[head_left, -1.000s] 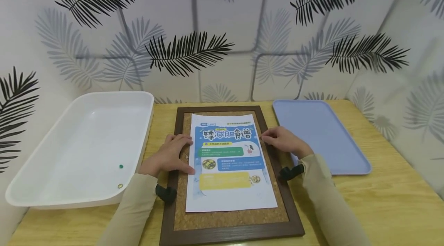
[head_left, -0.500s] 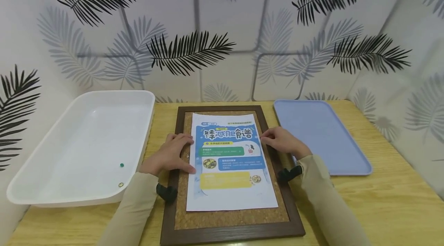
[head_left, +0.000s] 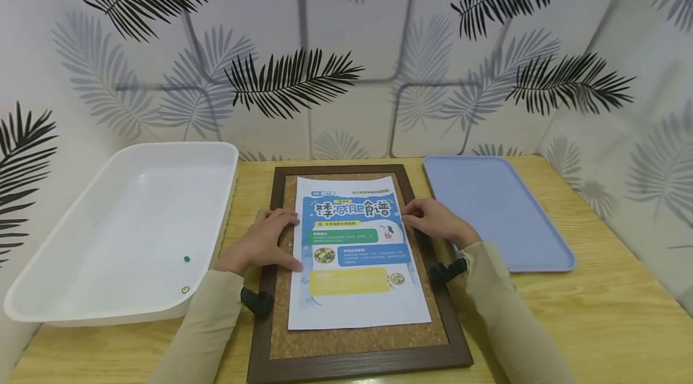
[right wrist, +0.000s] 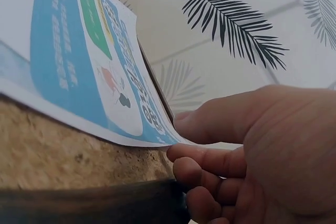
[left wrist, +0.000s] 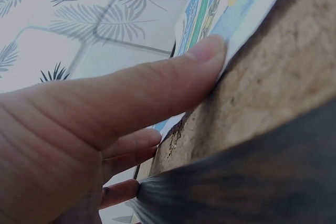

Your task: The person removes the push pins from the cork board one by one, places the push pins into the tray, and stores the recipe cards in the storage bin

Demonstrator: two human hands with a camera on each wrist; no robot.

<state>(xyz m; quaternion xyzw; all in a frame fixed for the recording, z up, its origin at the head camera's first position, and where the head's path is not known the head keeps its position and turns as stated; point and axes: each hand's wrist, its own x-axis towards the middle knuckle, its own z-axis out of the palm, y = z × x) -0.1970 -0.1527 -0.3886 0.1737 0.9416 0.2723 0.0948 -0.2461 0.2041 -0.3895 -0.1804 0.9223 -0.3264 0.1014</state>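
Note:
A printed paper poster (head_left: 357, 306) with blue, green and yellow panels lies on a brown-framed cork board (head_left: 325, 348). My left hand (head_left: 262, 242) rests at the poster's left edge, thumb and fingers spread. In the left wrist view its thumb (left wrist: 157, 87) presses on the sheet's margin, above bare cork. At the opposite edge, my right hand (head_left: 435, 219) pinches the paper between thumb and index finger. The right wrist view shows that edge of the poster (right wrist: 79, 108) bent slightly up off the cork, with the other fingers curled below.
A large white tray (head_left: 130, 203) stands left of the board, holding a small green piece (head_left: 186, 259) and a small round yellowish piece (head_left: 186, 289). A shallow blue tray (head_left: 503, 215) lies at right on the wooden table (head_left: 595, 312). A leaf-patterned wall closes off the back.

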